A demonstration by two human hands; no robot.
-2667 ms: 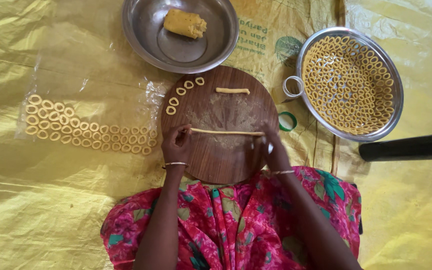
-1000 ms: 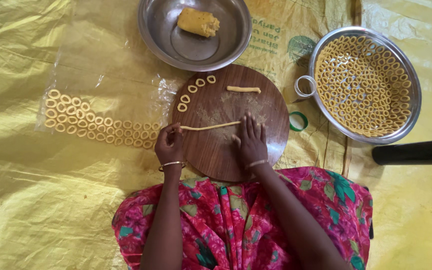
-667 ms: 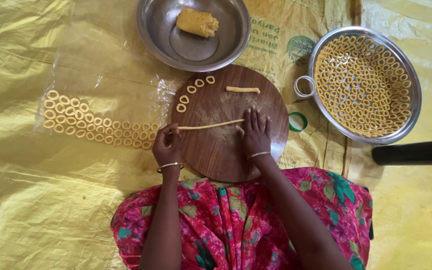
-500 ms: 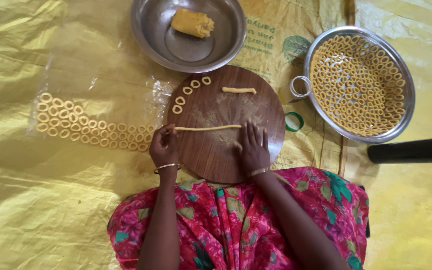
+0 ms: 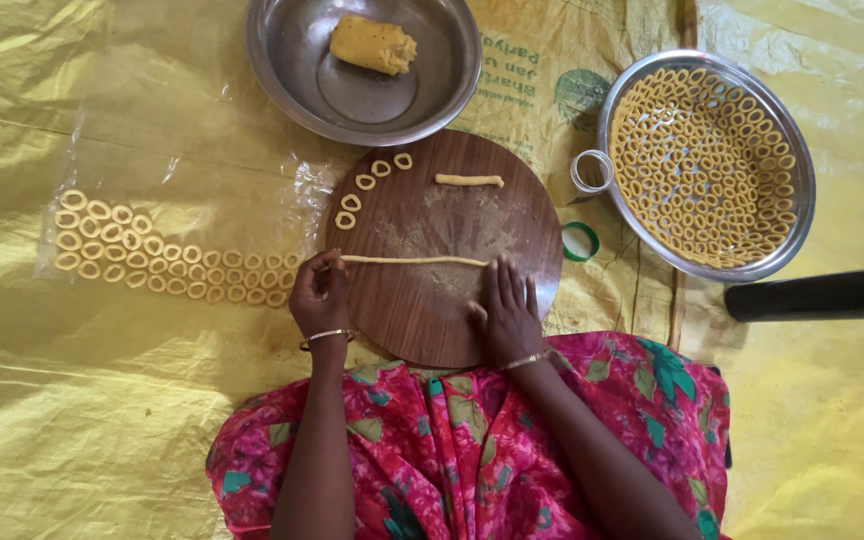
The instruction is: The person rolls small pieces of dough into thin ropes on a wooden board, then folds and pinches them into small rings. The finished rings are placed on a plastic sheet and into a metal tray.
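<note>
A thin yellow dough rope (image 5: 414,260) lies across the round wooden board (image 5: 422,310). My left hand (image 5: 319,298) pinches the rope's left end. My right hand (image 5: 508,311) lies flat on the board, fingers spread, fingertips at the rope's right end. A short dough stick (image 5: 469,181) rests near the board's far edge, and several small dough rings (image 5: 367,182) curve along its upper left rim.
A steel bowl (image 5: 292,70) with a dough lump (image 5: 373,44) stands beyond the board. A steel strainer (image 5: 790,240) full of rings sits at right. Several rings (image 5: 167,258) lie in rows on clear plastic at left. A green ring (image 5: 580,241) and black cylinder (image 5: 820,293) lie right.
My right hand has slid from the rope's middle back toward me and to its right end. The rope has grown longer and thinner. My left hand stays at the left end.
</note>
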